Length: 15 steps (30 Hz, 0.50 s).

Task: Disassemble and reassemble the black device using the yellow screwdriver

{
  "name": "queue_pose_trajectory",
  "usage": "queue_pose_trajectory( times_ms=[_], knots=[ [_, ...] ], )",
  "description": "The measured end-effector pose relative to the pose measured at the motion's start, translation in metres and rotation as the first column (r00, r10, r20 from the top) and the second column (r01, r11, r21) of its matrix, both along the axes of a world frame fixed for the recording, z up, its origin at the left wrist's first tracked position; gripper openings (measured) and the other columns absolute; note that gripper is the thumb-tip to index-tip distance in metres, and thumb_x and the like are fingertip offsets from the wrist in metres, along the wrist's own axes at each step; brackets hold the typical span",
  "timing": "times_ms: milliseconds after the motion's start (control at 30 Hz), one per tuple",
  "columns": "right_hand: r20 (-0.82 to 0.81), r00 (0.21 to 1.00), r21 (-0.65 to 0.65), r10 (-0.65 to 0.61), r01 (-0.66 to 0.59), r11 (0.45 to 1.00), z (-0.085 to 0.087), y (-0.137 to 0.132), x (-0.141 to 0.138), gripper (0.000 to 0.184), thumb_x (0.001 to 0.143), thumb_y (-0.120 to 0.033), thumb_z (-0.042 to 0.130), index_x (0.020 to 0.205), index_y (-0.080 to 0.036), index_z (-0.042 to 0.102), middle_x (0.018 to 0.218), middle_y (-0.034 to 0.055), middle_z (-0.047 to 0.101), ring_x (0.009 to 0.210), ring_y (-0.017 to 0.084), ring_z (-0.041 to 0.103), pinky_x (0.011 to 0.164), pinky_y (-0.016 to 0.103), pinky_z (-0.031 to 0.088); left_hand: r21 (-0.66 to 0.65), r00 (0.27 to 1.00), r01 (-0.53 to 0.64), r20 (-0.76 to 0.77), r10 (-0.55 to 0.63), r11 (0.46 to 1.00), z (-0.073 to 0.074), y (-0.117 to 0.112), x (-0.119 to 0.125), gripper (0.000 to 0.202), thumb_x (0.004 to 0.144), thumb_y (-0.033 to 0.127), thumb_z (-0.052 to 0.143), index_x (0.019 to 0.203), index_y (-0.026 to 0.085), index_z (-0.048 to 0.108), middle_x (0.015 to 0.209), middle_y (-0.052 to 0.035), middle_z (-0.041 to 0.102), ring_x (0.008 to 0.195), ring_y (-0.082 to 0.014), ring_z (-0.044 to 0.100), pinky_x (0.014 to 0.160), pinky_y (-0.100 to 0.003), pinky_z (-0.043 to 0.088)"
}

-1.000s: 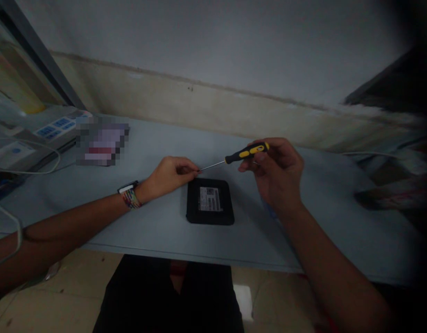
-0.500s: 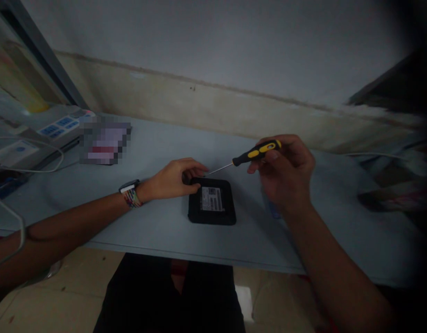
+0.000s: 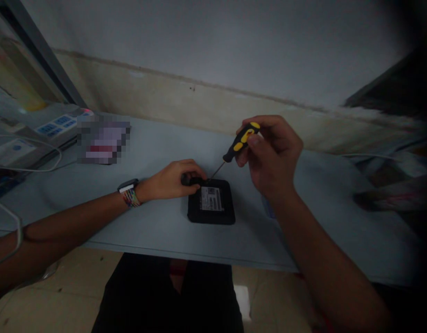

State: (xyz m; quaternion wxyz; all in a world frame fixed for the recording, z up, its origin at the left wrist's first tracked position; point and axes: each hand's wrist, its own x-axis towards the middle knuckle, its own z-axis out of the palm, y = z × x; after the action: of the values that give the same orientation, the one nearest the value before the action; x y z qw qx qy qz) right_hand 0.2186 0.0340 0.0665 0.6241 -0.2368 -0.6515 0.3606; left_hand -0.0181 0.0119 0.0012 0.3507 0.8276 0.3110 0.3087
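While my left hand (image 3: 172, 179) pinches the black box (image 3: 211, 204) at eleven o'clock, my right hand (image 3: 272, 155) grips the screwdriver (image 3: 240, 140)

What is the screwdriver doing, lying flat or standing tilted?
Tilted. The right hand holds the screwdriver handle-up, tip down at the far edge of the black box.

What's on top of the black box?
A white label lies on the black box; the screwdriver tip meets its far edge beside the left hand. Whatever that hand covers is hidden.
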Motion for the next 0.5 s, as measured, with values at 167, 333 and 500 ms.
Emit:
queue_pose_trajectory(
  times_ms=[167, 333, 500],
  knots=[
    [0.024, 1.0, -0.007, -0.009, 0.009, 1.0, -0.0075, 0.0005, -0.0043, 0.025, 0.088, -0.048, 0.087, 0.106, -0.032, 0.079, 0.094, -0.0016, 0.073, 0.052, 0.008, 0.057, 0.042, 0.023, 0.053, 0.013, 1.0, -0.006, -0.012, 0.006, 1.0, 0.0003, 0.0002, 0.0001, 0.024, 0.091, 0.02, 0.071, 0.114, 0.018, 0.075, 0.108, -0.0067, 0.073, 0.092, -0.0165, 0.068, 0.084, -0.032, 0.056],
    [0.024, 1.0, -0.007, -0.016, 0.016, 1.0, -0.0093, 0.0002, -0.0048, 0.02, 0.088, -0.043, 0.089, 0.105, -0.036, 0.08, 0.094, -0.0006, 0.073, 0.051, 0.009, 0.056, 0.04, 0.026, 0.051, 0.028, 1.0, 0.005, 0.009, -0.006, 1.0, -0.0006, 0.0001, 0.0002, 0.024, 0.092, 0.019, 0.07, 0.116, 0.018, 0.076, 0.11, -0.0067, 0.073, 0.093, -0.0164, 0.068, 0.085, -0.032, 0.056],
    [0.021, 1.0, -0.014, -0.01, 0.01, 1.0, -0.0071, -0.001, -0.0038, 0.016, 0.091, -0.041, 0.087, 0.104, -0.035, 0.081, 0.094, -0.001, 0.072, 0.051, 0.009, 0.058, 0.041, 0.026, 0.05, 0.035, 1.0, 0.026, 0.009, -0.027, 0.999, 0.0004, 0.0002, -0.0006, 0.024, 0.093, 0.019, 0.071, 0.117, 0.02, 0.076, 0.112, -0.0071, 0.073, 0.098, -0.0177, 0.069, 0.088, -0.033, 0.056]
  ],
)
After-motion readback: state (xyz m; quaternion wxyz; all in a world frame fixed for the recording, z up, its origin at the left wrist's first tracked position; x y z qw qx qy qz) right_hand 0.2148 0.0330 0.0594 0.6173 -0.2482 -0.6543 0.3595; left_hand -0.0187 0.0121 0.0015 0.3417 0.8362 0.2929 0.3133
